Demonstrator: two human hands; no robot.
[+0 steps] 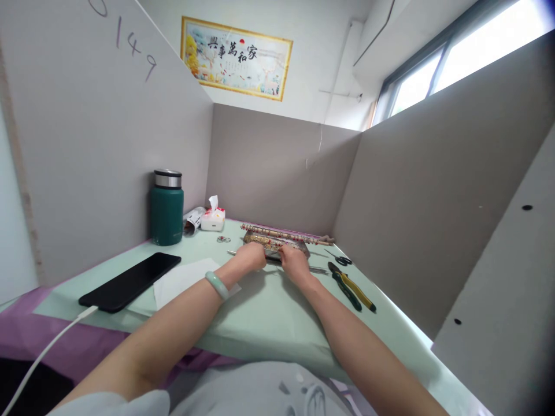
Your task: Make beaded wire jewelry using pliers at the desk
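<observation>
My left hand (250, 257), with a pale green bangle (217, 284) on its wrist, is closed around a thin rod (273, 259). A light tip of the rod shows to the left of the fist, and a dark stretch shows between my hands. My right hand (295, 264) is closed in a pinch close by; what lies between its fingertips is too small to make out. Thin silvery wires (319, 270) lie to its right. Just beyond both hands stands a tray (307, 249) of small gold and red beads. Behind it are sticks (286, 234) strung with small red-beaded pieces.
Pliers with green and yellow handles (352, 287) and black scissors (342, 260) lie at right. At left are a charging phone (132, 281), white paper (182, 280), a green flask (167, 211) and a tissue pack (213, 218). Small rings (223, 238) lie farther back. Grey partitions (281, 167) enclose the table.
</observation>
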